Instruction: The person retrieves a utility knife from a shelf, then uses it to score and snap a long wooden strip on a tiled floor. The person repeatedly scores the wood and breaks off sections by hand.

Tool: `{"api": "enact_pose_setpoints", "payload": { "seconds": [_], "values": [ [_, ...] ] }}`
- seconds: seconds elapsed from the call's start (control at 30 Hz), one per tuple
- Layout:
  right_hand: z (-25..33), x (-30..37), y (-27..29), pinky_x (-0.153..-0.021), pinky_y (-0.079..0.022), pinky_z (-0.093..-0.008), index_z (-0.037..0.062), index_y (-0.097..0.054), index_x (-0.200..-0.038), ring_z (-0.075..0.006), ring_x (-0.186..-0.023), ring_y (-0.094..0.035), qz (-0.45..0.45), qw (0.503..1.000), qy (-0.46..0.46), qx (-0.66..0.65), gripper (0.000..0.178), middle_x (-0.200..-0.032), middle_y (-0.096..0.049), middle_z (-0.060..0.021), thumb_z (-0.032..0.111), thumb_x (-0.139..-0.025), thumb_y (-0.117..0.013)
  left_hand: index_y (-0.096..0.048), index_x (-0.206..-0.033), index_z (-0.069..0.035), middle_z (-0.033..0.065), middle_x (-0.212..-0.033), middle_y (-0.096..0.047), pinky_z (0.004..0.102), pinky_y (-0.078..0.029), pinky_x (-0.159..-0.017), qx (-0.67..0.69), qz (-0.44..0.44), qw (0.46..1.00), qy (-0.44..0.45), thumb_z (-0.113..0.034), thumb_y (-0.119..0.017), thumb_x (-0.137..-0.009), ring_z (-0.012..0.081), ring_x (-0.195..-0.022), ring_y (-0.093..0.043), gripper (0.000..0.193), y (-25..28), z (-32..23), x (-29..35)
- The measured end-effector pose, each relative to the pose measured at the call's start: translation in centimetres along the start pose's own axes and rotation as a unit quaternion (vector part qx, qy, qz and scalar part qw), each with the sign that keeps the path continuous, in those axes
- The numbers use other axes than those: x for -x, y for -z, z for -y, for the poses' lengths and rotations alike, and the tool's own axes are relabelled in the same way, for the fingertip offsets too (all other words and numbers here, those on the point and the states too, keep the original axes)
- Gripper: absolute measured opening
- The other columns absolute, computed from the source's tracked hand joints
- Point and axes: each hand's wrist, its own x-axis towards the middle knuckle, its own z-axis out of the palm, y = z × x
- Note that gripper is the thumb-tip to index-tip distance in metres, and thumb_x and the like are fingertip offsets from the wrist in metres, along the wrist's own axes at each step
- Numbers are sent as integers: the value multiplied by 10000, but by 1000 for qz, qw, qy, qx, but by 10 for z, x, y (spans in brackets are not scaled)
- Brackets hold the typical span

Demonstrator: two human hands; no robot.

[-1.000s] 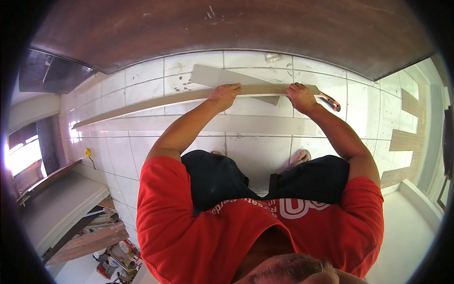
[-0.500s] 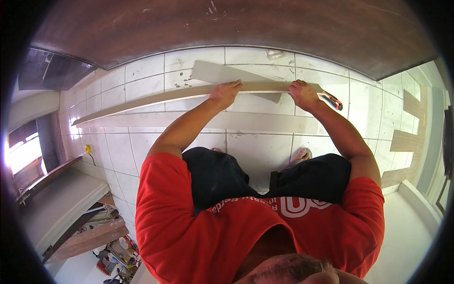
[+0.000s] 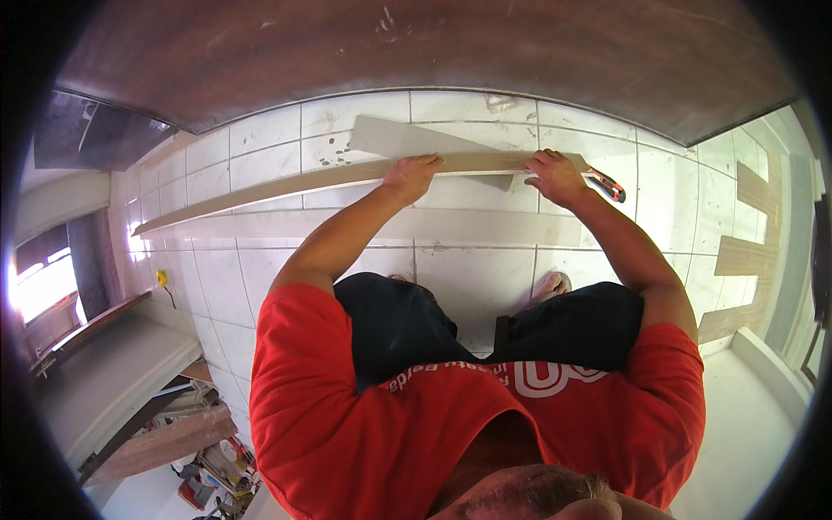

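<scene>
A long, narrow beige strip of board (image 3: pixel 303 179) runs from the far left to my right hand, its broad face tilted toward me. My left hand (image 3: pixel 411 178) is closed on its near edge, right of its middle. Close to the strip's right end, my right hand (image 3: pixel 559 179) keeps its fingers bent over the board, with the thumb spread off the near edge. Just past that end lies a red and black utility knife (image 3: pixel 612 186) on the tiles. Under the strip, a short grey board (image 3: pixel 400 136) lies at an angle, partly covered.
Another long pale strip (image 3: pixel 494 227) lies flat between me and the held one. A large brown panel (image 3: pixel 433 48) bounds the far side. At left are a yellow tape measure (image 3: pixel 161 277) and a grey shelf (image 3: pixel 130 373); at right, a notched brown board (image 3: pixel 747 257).
The strip's near edge has dipped slightly and more of its broad face shows. My right thumb has come away from the strip; my left hand has stayed nearly in place.
</scene>
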Motion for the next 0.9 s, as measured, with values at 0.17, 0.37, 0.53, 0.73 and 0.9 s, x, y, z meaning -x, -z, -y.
{"api": "enact_pose_setpoints", "payload": {
  "seconds": [0.17,0.37,0.53,0.73,0.9],
  "values": [
    [-15,13,22,-996,-490,-424,87,-654,-1083,-294,-1116,-599,-17,999,-38,3,289,-1102,-628,-72,203,-849,-779,-588,-1416,-105,100,-1431,-621,419,-516,-1064,43,36,998,5,-135,-566,-960,316,-1243,-630,457,10,10,-9],
    [-38,16,31,-924,-521,-428,60,-684,-981,-295,-1039,-635,-50,995,-84,-37,165,-1008,-660,-88,161,-870,-752,-623,-1409,-164,144,-1283,-688,440,-522,-1036,54,105,992,42,-158,-552,-986,358,-1166,-650,429,41,8,-25],
    [-43,6,42,-899,-532,-436,40,-698,-967,-320,-1012,-648,20,992,-104,-72,160,-995,-672,-118,167,-881,-744,-633,-1401,-175,161,-1255,-694,460,-519,-1033,67,88,993,48,-142,-551,-984,366,-1156,-650,426,41,7,-23],
    [-48,2,44,-898,-530,-444,32,-707,-967,-337,-1003,-656,43,993,-86,-69,182,-998,-677,-136,188,-880,-744,-645,-1380,-158,154,-1302,-676,455,-496,-1063,59,76,995,40,-127,-547,-984,359,-1207,-624,410,39,7,-23],
    [-48,1,45,-906,-527,-450,31,-711,-963,-344,-1004,-658,57,993,-82,-63,173,-1003,-679,-144,185,-888,-732,-648,-1367,-148,144,-1327,-664,443,-476,-1093,57,87,993,56,-148,-587,-982,355,-1229,-607,390,41,4,-23]
  ]
}}
